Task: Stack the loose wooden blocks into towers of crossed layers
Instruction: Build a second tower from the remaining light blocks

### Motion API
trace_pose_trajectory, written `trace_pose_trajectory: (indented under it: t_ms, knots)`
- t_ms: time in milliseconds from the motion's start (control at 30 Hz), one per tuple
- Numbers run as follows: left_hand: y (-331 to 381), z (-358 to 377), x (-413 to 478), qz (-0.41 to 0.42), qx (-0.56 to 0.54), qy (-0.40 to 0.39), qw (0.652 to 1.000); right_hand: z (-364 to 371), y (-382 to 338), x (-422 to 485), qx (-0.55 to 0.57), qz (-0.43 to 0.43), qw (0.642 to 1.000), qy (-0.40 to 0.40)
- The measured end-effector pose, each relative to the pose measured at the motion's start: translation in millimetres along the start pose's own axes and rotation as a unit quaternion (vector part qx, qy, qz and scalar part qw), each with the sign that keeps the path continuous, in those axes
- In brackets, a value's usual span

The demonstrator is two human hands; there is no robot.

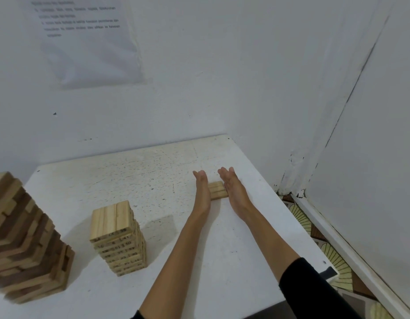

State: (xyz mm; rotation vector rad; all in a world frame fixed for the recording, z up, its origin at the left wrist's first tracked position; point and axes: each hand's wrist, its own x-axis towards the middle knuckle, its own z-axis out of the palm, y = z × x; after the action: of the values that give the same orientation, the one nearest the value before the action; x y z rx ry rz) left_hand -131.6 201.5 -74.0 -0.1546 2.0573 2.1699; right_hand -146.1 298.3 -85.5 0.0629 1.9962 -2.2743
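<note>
A low layer of pale wooden blocks (217,190) lies side by side on the white table (153,176), toward its far right. My left hand (202,192) presses flat against the layer's left side with straight fingers. My right hand (234,189) presses flat against its right side. A pale tower of crossed layers (117,238), with numbers printed on the block ends, stands left of my left forearm. A taller, darker tower (22,245) with uneven layers stands at the left edge of the view.
The table sits in a corner, with white walls behind and to the right. A printed sheet (84,38) hangs on the back wall. The table's right edge drops to a patterned floor (332,249) beside a white baseboard.
</note>
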Motion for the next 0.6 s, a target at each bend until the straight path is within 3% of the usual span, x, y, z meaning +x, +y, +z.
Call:
trace_pose_trajectory:
  t_ms: [233,300,400,533,600]
  knots:
    - [-0.2,-10.8,5.0,0.058,0.081,-0.019,0.995,-6.4,-9.0,-4.6,-0.068,-0.036,0.997,-0.027]
    - [1.1,-25.9,6.9,0.086,0.150,-0.030,0.985,-19.9,-12.1,-1.6,-0.184,-0.071,0.979,-0.051]
    - [-3.9,-47.0,12.2,0.108,0.279,-0.064,0.952,-41.8,-11.6,7.9,-0.358,-0.104,0.923,-0.095]
    - [-7.7,-49.8,16.2,0.118,0.382,-0.074,0.914,-51.3,-16.1,10.8,-0.402,-0.071,0.903,-0.137]
    - [-5.4,-51.0,18.1,0.116,0.386,-0.073,0.912,-52.9,-16.2,13.2,-0.410,-0.070,0.899,-0.139]
